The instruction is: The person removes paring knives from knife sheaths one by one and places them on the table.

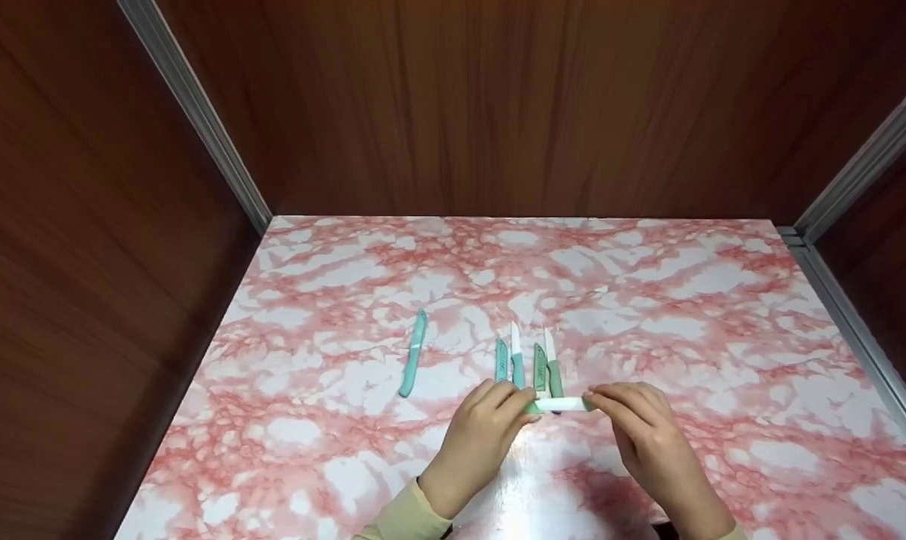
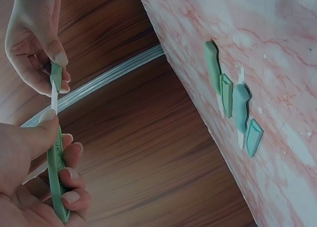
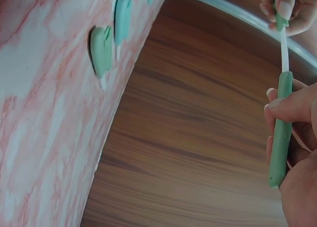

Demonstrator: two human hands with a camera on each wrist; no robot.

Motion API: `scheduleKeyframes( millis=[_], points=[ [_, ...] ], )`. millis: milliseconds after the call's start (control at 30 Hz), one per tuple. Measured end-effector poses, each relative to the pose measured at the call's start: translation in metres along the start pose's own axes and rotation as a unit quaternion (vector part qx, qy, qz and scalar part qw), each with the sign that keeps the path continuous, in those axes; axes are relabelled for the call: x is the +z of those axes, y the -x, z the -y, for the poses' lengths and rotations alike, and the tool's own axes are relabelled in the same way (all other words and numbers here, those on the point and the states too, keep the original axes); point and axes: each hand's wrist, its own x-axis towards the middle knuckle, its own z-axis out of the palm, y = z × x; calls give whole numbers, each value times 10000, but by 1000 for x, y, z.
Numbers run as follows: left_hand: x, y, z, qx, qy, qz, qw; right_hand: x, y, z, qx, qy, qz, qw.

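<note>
Four knives are showing in the head view: one closed turquoise knife [image 1: 414,352] is lying left of center, one blue knife [image 1: 518,370] and one green knife [image 1: 555,379] are lying near the center with white blades bare, and one held knife [image 3: 281,143] is being kept between the two hands. Three separate sheaths are showing: one blue sheath [image 1: 502,360] and one green sheath [image 1: 540,364] are each lying just left of the knife of matching color, and one held sheath [image 2: 55,177] is in use. The left hand [image 1: 487,420], at lower center, is gripping the held sheath, and the right hand [image 1: 648,424], at lower right, is gripping the held knife's handle; its white blade is spanning the gap between them, its tip hidden. The table [image 1: 310,435] is ending at a far edge across mid-frame, where a brown back panel [image 1: 483,105] is rising. Patterned surface is spreading widely on both sides of the hands, its left and right edges slanting outward toward the lower corners
</note>
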Motion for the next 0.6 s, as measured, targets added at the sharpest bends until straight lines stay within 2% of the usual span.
scheduleKeyframes(
  millis=[233, 600],
  points=[
    [-1, 2, 0, -49, 22, 87, 9999, 0, 3, -2, 33, 12, 48, 10000],
    [-2, 9, 10, -314, 147, -41, 9994, -5, 9, -6, 130, 64, -93, 9999]
  ],
)
